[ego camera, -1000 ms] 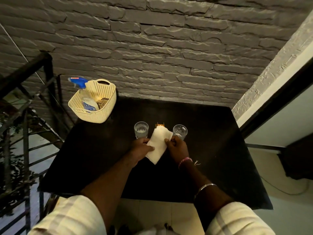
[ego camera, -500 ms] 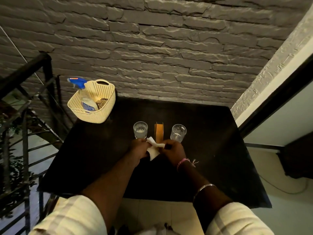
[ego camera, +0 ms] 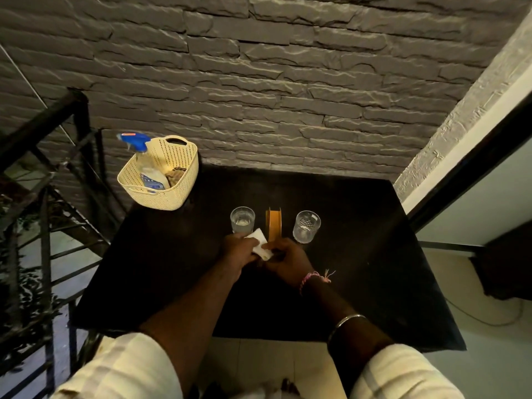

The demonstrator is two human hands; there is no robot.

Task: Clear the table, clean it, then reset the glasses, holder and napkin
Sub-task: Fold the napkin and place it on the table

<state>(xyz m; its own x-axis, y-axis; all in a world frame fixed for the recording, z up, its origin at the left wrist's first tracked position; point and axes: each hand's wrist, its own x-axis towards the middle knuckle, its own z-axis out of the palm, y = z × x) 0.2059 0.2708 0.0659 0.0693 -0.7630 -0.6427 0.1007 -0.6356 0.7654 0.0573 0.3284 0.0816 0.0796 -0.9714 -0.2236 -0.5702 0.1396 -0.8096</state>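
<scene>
Head view is showing the left hand (ego camera: 239, 250) and right hand (ego camera: 288, 259) pinching the small white folded paper napkin (ego camera: 260, 245), needing neat edges before sliding into the orange upright holder (ego camera: 273, 226) at 12 o'clock.

Two glasses: one (ego camera: 242, 220) left of the holder (ego camera: 273, 225), one (ego camera: 306, 226) right of it. One holder. One napkin (ego camera: 260, 247) just in front of holder. One basket (ego camera: 160, 174), far left of holder, one spray bottle (ego camera: 144, 162) inside.
</scene>
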